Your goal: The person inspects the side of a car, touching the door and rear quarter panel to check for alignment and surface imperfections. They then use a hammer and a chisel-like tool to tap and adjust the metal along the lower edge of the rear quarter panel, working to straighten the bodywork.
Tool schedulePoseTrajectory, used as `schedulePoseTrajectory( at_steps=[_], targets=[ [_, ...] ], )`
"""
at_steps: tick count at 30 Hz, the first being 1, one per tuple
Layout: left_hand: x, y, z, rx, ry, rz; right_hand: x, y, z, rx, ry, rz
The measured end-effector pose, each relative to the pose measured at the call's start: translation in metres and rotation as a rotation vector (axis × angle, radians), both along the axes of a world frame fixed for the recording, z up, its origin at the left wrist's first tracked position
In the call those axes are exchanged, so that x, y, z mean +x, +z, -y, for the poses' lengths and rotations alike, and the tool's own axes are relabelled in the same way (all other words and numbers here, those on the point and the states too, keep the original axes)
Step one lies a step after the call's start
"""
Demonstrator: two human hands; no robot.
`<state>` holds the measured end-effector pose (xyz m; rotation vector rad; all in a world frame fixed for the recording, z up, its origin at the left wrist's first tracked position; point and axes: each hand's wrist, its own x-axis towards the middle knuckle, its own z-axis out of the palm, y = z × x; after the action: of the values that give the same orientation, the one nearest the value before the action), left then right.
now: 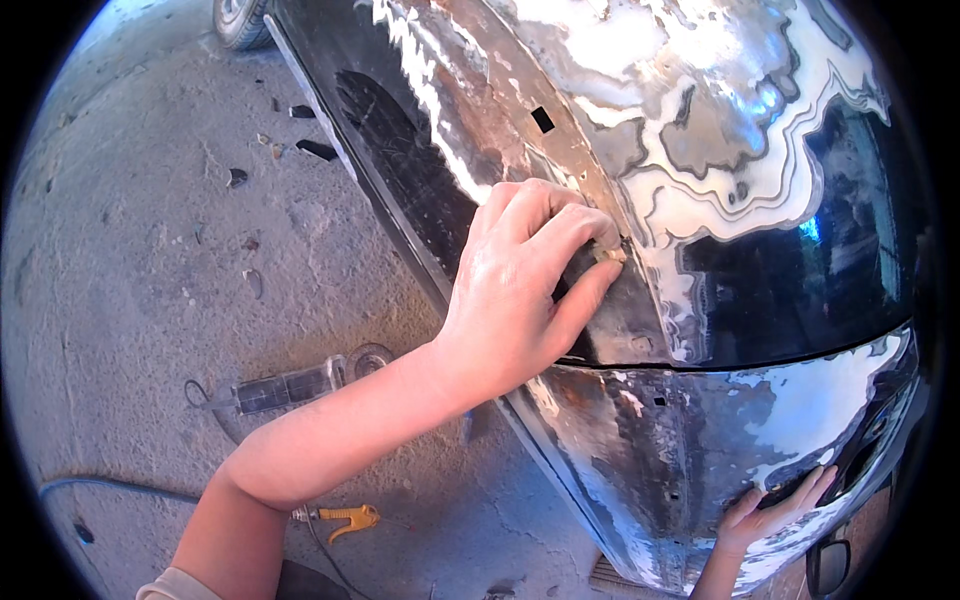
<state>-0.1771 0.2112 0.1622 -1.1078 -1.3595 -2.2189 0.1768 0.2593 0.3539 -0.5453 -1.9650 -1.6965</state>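
A rough, gray concrete floor (150,270) stretches around an angle grinder (285,388) lying on its surface. Dark broken shards (315,149) litter the concrete beyond the grinder; on its near side, a blue hose (110,481) snakes across and a yellow blow gun (350,518) lies. Cool, pale light washes the floor well beyond the grinder.

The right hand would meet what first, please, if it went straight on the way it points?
The right hand would probably meet the dark patch on the car panel, though depth is unclear.
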Motion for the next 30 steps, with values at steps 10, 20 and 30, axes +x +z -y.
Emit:
schedulePoseTrajectory(
  at_steps=[10,20,30],
  targets=[
    [0.0004,-0.0044,-0.0025,0.035,0.13,-0.13,-0.0028,-0.0028,-0.0001,-0.013,0.011,-0.006],
    [-0.0052,0.0036,-0.0007,0.005,0.037,-0.11,0.0021,-0.0015,-0.0009,-0.048,-0.018,0.004],
    [0.0012,-0.0037,0.0005,0.02,0.093,-0.084,-0.0003,-0.0008,-0.0003,-0.014,-0.001,0.007]
  ],
)
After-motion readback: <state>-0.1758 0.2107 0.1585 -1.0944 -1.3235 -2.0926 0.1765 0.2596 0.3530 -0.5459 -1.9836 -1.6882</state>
